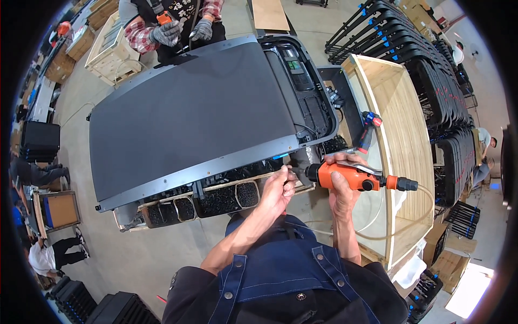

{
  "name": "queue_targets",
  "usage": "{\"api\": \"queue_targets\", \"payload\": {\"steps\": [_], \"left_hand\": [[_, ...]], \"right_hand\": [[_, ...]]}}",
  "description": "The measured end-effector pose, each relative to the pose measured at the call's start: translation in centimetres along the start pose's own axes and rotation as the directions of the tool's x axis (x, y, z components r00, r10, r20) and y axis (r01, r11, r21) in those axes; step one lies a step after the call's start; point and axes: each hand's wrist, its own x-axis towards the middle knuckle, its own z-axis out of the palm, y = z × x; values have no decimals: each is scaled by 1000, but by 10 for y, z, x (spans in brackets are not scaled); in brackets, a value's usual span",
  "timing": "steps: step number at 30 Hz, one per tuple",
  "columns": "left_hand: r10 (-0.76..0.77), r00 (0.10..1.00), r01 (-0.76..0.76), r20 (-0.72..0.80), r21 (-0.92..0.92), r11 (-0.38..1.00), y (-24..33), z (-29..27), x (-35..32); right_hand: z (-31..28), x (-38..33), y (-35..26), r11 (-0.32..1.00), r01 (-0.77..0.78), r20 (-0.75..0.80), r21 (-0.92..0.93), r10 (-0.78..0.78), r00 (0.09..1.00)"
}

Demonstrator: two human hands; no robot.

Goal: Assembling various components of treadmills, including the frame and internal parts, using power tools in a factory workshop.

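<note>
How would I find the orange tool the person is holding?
Start at the big grey treadmill in the middle and go to its near right corner. There the right hand grips an orange driver with a pale hose trailing from its end. The other tool nearby is dark blue and red and lies unheld.

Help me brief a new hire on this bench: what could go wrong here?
The left hand pinches right at the tip of the orange air screwdriver held by the right hand; a slip could catch the fingers. The air hose loops beside the wooden crate and may snag.
</note>
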Motion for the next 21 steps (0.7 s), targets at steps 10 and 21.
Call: {"api": "queue_targets", "payload": {"steps": [10, 21], "left_hand": [[-163, 985, 175, 65, -303, 937, 3, 12, 78], [-22, 972, 60, -234, 157, 986, -26, -18, 36]], "right_hand": [[15, 62, 26, 934, 34, 168, -355, 28, 985], [51, 97, 48, 881, -132, 433, -454, 348, 832]]}}
